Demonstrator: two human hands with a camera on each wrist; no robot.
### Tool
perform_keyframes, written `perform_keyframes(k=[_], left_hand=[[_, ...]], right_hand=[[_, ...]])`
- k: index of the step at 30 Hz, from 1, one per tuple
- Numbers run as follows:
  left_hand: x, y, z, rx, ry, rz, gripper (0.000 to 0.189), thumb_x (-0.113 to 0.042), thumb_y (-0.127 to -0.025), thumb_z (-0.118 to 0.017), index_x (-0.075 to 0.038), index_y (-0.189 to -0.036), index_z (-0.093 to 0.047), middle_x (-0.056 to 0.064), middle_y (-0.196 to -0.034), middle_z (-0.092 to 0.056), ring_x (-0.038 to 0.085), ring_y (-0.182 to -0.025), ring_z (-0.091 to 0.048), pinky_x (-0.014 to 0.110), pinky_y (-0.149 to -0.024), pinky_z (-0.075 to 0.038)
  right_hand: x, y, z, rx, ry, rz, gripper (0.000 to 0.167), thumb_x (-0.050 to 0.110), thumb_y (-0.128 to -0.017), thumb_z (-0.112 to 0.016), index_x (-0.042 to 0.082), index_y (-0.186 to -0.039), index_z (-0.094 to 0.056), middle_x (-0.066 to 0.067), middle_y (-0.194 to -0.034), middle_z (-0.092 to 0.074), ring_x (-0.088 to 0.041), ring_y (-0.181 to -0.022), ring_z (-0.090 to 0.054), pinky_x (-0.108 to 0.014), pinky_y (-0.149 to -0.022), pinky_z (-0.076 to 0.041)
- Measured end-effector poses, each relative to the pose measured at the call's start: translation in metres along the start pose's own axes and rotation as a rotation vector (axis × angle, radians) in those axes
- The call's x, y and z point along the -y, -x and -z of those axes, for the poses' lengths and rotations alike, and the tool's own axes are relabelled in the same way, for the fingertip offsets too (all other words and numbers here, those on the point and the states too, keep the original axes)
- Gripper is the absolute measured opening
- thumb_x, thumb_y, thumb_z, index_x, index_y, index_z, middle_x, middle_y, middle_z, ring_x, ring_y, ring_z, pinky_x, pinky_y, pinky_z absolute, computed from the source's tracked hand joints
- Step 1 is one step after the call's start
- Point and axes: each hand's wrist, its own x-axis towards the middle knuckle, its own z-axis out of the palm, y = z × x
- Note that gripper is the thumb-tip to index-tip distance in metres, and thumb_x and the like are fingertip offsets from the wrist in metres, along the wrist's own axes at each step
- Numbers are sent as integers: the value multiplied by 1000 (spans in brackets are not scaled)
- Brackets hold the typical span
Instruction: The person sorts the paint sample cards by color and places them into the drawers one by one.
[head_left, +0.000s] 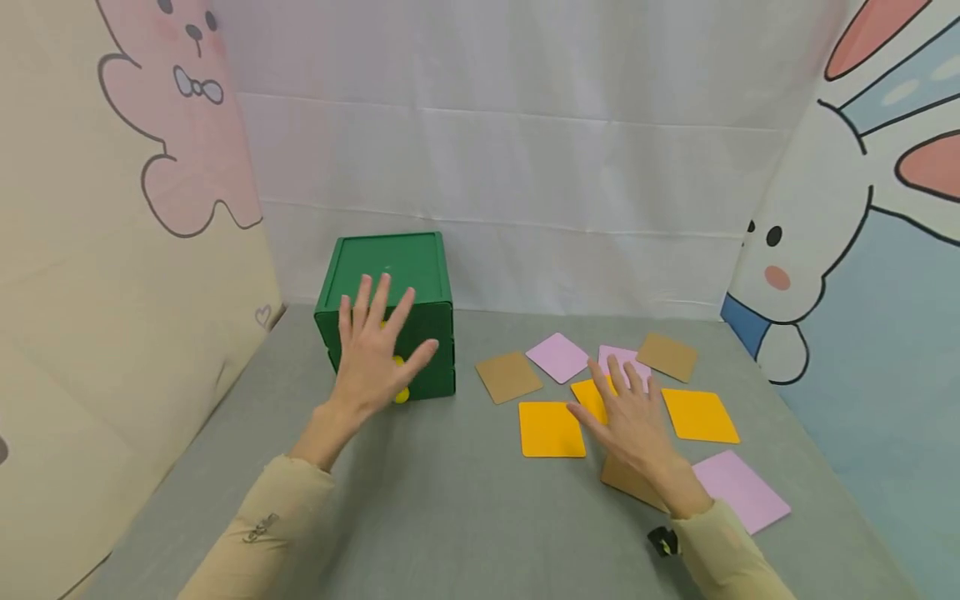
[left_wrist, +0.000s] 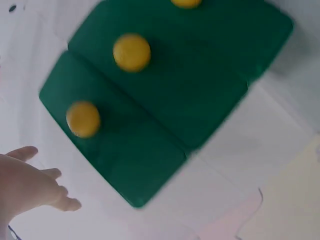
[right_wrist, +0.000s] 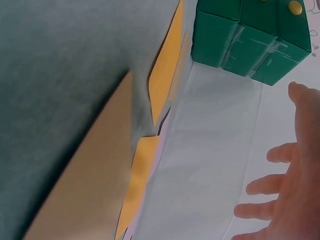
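Observation:
My left hand (head_left: pixel 371 358) is raised with its fingers spread, in front of a green drawer box (head_left: pixel 390 267) at the back left. Round yellow knobs (left_wrist: pixel 132 52) sit on the box's stacked drawer fronts, all closed. In the left wrist view the fingers show at the lower left, apart from the box. Over the scattered square cards at the right, my right hand (head_left: pixel 633 417) is held with fingers spread and nothing in it. Beneath and around it lie yellow cards (head_left: pixel 551 430), brown cards (head_left: pixel 508 377) and lilac cards (head_left: pixel 742 490), one brown card partly hidden by the wrist.
A grey cloth (head_left: pixel 450 517) covers the table. White fabric (head_left: pixel 510 167) hangs behind it, with printed cartoon panels to the left and right. Near the right sleeve is a small black object (head_left: pixel 663 542).

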Motion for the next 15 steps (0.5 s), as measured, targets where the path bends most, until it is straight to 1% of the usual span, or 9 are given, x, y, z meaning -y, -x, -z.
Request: perform_keyframes(k=[2,3,5,7,9,12,15], left_hand=[[12,-11,12,-11,20,57,77,-55,-89,-57,-13,-150,-37,13,-162,-15,33,-152,0,59,-119,4],[18,-16,18,-7,31,91,79,-58,-89,-56,-14,-151,-35,13,-163,-14,33,-152,1,59,-119,5],[31,-24,28,14,58,154,84,-62,-88,-55,-13,-152,-31,14,-163,-12,34,-152,2,61,-119,4],[43,-31,37,61,89,218,90,-65,-87,-54,-13,-154,-26,16,-163,-9,36,-151,4,62,-118,5],[55,-36,44,114,124,275,92,-64,-87,-54,-12,-155,-21,18,-163,-7,39,-150,5,64,-117,3],[73,-42,52,217,188,376,96,-64,-88,-53,-13,-157,-10,19,-162,2,41,-150,8,68,-115,0],[88,-45,56,323,257,481,99,-65,-89,-50,-15,-157,3,15,-162,11,40,-150,8,70,-114,-5]], right_hand=[[3,-2,0,-3,-20,10,80,60,-89,-53,15,-152,-32,-22,-153,-35,-47,-136,-36,-70,-108,-25],[4,-3,1,-2,-34,13,80,59,-89,-54,15,-152,-32,-22,-153,-34,-46,-136,-36,-70,-108,-24],[6,-6,2,-7,-34,20,80,59,-89,-54,15,-152,-33,-22,-153,-35,-46,-135,-37,-69,-107,-26],[8,-8,2,-7,-32,27,79,59,-90,-54,14,-151,-33,-23,-152,-36,-45,-135,-39,-68,-106,-29],[10,-10,3,-6,-29,38,79,59,-90,-54,14,-151,-34,-23,-152,-37,-45,-134,-40,-66,-105,-31],[15,-14,3,11,-40,50,79,58,-91,-53,13,-152,-32,-24,-152,-37,-44,-134,-41,-64,-105,-34],[22,-18,5,35,-70,59,79,58,-91,-53,14,-152,-31,-24,-152,-36,-44,-134,-40,-63,-105,-34]])
